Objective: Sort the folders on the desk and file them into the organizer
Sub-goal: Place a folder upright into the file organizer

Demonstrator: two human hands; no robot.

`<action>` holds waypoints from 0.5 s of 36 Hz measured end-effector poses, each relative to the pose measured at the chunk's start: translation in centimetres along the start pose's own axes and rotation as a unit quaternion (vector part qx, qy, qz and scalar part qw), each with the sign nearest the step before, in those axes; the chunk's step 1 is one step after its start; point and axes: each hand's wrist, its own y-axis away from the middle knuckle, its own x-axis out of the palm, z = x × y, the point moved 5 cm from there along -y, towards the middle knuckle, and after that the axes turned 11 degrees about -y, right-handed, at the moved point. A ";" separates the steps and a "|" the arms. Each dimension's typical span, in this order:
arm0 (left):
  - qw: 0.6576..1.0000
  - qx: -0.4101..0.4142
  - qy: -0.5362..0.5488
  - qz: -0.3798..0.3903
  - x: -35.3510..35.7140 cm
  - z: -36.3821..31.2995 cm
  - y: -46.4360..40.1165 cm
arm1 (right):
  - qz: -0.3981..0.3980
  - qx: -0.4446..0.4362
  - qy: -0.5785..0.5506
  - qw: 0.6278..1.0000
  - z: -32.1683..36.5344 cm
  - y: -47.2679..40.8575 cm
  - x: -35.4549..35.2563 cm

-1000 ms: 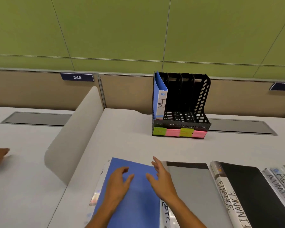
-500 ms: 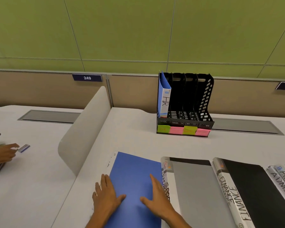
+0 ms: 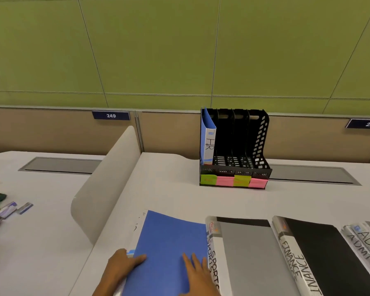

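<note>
Head view showed my left hand (image 3: 121,266) gripping the matte blue plastic folder (image 3: 169,251) at lower centre, my right hand (image 3: 198,276) flat on it.

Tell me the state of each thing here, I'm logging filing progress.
HR folder: upright in organizer's leftmost slot.
Organizer: other three slots empty.
Blue folder: flat on desk, under both hands.
Left hand: grips its left edge.
Right hand: flat on its cover.
SPORTS folder: flat, unfiled.
FINANCE folder: flat, unfiled.
ADMIN folder: flat, unfiled.
</note>
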 end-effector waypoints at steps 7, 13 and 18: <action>0.989 0.049 0.128 0.059 -2.9 -3.8 3.4 | 0.003 -0.001 -0.090 0.996 1.6 0.3 -1.0; 0.983 0.115 0.128 0.070 -5.4 -7.1 6.7 | -0.003 -0.017 -0.178 0.984 3.9 1.9 -3.3; 0.979 0.166 0.120 0.003 -7.1 -10.5 9.2 | -0.063 -0.051 -0.304 0.949 7.4 2.5 -6.3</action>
